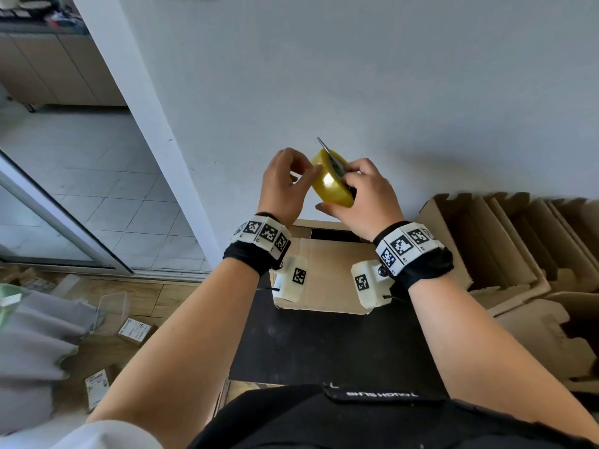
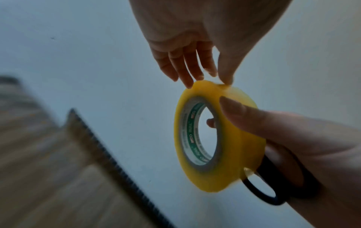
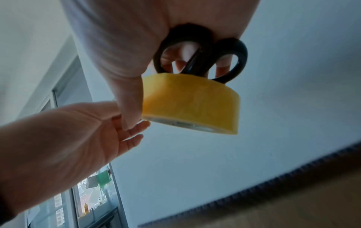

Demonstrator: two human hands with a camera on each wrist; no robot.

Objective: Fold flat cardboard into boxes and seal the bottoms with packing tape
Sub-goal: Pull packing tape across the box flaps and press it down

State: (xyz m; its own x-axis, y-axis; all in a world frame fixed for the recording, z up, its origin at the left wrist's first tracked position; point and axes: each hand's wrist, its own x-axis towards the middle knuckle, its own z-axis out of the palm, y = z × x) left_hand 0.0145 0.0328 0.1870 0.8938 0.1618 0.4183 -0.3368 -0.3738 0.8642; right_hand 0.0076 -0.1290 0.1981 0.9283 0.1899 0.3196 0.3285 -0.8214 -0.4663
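Observation:
I hold a yellow roll of packing tape [image 1: 332,184] up in front of the wall. My right hand [image 1: 337,192] grips it, thumb on the outer face and a finger through the core, and holds black-handled scissors [image 1: 335,165] against its far side, blades pointing up. My left hand [image 1: 312,172] pinches the roll's rim with thumb and forefinger. The left wrist view shows the roll [image 2: 230,154], the left hand [image 2: 216,78] on its top edge and the scissor handles [image 2: 271,202]. The right wrist view shows the roll [image 3: 191,101] and handles [image 3: 240,52]. A folded cardboard box [image 1: 327,270] stands below my wrists.
The box rests on a black table [image 1: 324,345]. Several flat cardboard blanks [image 1: 505,251] lean in a stack at the right, with more cardboard in front of them. A grey cloth [image 1: 32,335], a clear tub [image 1: 113,309] and small parcels lie on the floor at the left.

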